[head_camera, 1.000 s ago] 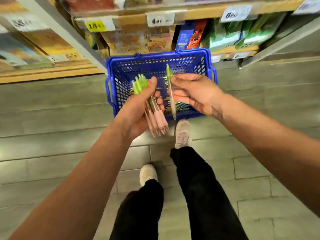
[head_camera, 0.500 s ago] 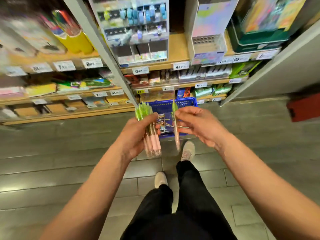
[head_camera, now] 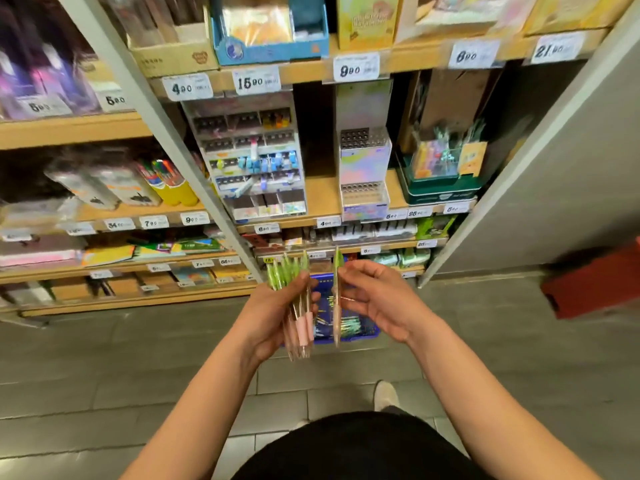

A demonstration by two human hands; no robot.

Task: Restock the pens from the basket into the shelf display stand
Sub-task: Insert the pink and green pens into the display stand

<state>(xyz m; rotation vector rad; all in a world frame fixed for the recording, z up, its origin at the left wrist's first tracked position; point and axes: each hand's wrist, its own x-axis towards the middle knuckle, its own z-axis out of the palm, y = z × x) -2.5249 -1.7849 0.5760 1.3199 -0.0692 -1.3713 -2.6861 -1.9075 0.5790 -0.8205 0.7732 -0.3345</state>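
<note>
Directly above the blue basket (head_camera: 358,337) on the grey tiled floor (head_camera: 104,358), my two hands meet in a stationery aisle. My left hand (head_camera: 270,320), over the basket's left side, grips a bundle of pens (head_camera: 305,329). Its fingers curl round the clear barrels, with the green tops fanned upward and the pink grips pointing down. My right hand (head_camera: 381,299), over the basket's right side, pinches a single pen (head_camera: 336,323) of the same kind between thumb and fingertips. That pen is upright and just apart from the bundle. More pens lie loose in the basket, glimpsed between my hands. Beyond the basket and higher up, a pastel display stand (head_camera: 363,161) with two perforated tiers sits on a wooden shelf (head_camera: 322,199). White price tags (head_camera: 257,80) line the shelf edges. On my side of the basket, one pale shoe (head_camera: 386,396) rests on the floor beside my black trousers (head_camera: 356,448).
</note>
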